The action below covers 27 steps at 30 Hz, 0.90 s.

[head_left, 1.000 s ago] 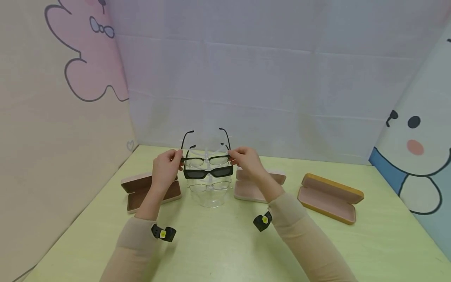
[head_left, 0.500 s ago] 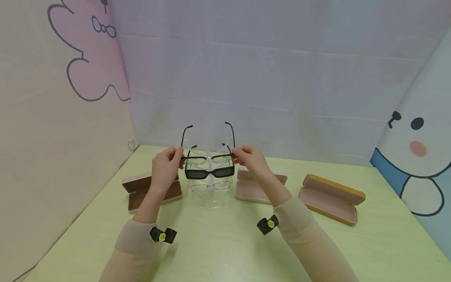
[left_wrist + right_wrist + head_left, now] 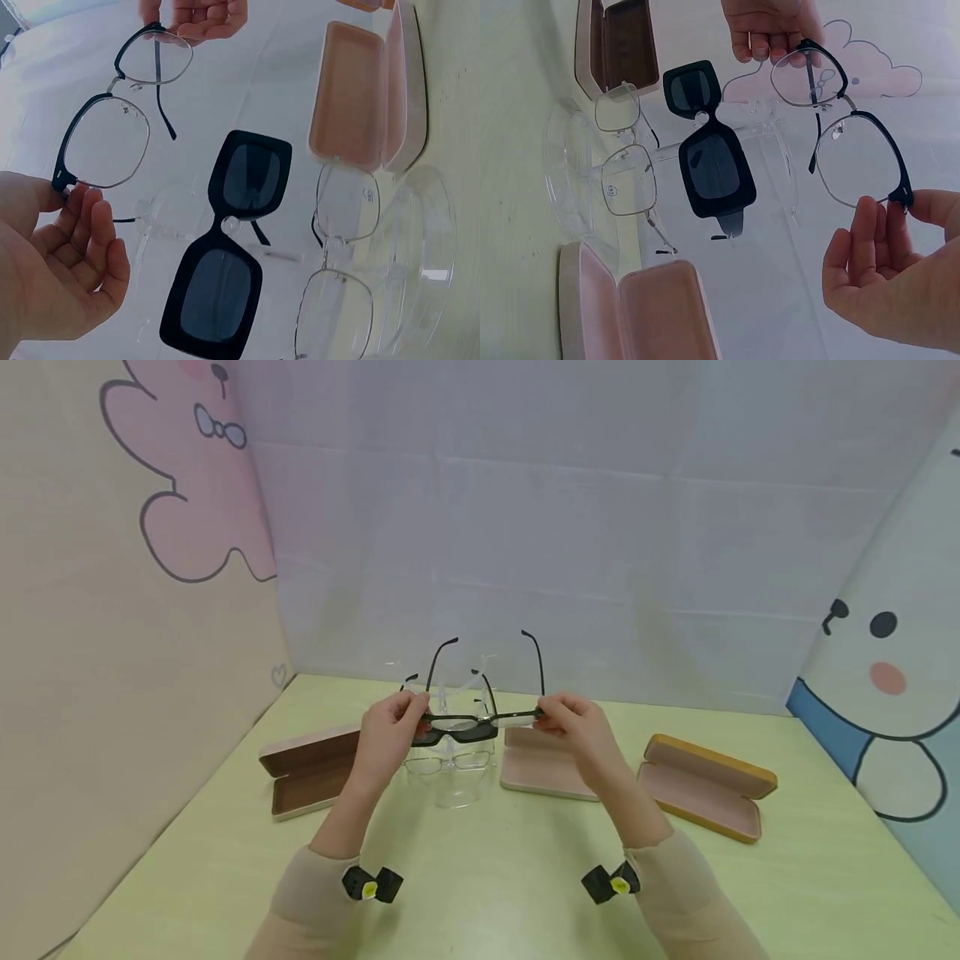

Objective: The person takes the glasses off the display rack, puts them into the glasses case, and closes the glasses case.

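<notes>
Black-browed eyeglasses (image 3: 114, 84): one pair, held up between the two sets of fingers; temples unfolded, pointing away from the person.
Left hand (image 3: 390, 731): thumb and fingers pinching one end of the frame.
Right hand (image 3: 583, 727): thumb and fingers pinching the opposite end.
Dark sunglasses (image 3: 214, 238): one pair, thick black frame; below the left fingers, partly hidden by the eyeglasses in the head view.
Wire-rimmed glasses (image 3: 327, 255): one pair; lower than the fingers, under the sunglasses.
Clear stand (image 3: 459, 795): bearing both lower pairs; base on the surface (image 3: 480, 877), below the fingers.
Brown-lined case (image 3: 311, 781): lid raised; left of the left fingers.
Pink-lined case (image 3: 543, 772): lid raised; below the right fingers, partly covered.
Yellow case (image 3: 701, 789): lid raised; right of the right fingers.
</notes>
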Available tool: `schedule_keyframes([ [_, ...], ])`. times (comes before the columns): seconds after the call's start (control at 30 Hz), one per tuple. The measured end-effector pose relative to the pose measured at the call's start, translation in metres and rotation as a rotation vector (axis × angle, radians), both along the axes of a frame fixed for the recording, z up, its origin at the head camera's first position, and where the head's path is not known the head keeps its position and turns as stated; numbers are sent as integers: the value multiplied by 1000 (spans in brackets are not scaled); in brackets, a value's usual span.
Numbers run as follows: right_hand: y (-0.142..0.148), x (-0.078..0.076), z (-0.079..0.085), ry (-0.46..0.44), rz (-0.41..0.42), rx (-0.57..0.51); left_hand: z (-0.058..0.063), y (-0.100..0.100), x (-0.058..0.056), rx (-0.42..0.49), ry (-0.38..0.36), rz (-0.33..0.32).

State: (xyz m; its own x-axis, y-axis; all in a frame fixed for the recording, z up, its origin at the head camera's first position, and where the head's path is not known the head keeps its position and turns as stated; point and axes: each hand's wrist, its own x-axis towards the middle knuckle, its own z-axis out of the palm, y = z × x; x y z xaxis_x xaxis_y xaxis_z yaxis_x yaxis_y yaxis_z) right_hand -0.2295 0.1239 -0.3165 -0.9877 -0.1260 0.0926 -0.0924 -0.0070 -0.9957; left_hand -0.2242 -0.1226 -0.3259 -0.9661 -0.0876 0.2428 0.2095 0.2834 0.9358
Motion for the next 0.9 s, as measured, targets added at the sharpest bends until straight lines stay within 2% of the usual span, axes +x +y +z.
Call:
schedule_keyframes([
  [0.1, 9, 7, -3, 5, -20, -40, 0, 8, 2, 28, -36, -51],
  [0.3, 21, 22, -6, -34, -68, -109, -2, 20, 6, 83, -105, -198],
  [0.43, 26, 29, -8, -44, -104, -154, -2, 27, 6, 121, -155, -256],
  [0.67, 33, 36, -10, 11, -207, -181, 1, 43, 7, 207, -160, -255],
  [0.9, 38, 43, -10, -1, -230, -244, -3, 56, 6, 193, -164, -199],
])
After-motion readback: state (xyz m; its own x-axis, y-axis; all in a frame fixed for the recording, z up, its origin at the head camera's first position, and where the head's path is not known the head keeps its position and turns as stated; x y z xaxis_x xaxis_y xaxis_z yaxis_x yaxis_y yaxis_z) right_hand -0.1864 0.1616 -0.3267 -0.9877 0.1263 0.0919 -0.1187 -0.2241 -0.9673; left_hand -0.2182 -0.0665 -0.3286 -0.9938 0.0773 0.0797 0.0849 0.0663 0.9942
